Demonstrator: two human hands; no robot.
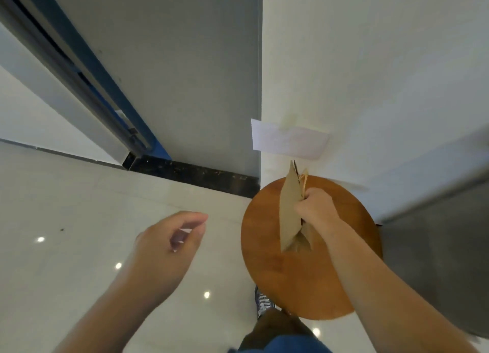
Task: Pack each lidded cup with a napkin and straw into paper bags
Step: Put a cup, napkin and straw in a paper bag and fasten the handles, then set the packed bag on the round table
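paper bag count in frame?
1. A flat paper bag held by the right hand over the round wooden tabletop. More may be folded against it, hidden.

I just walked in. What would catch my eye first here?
The right hand, right of centre, grips a flat brown paper bag above a round wooden stool. The left hand hangs with loosely curled fingers over the glossy tiled floor, left of centre. A white sheet is stuck on the wall just above the bag.
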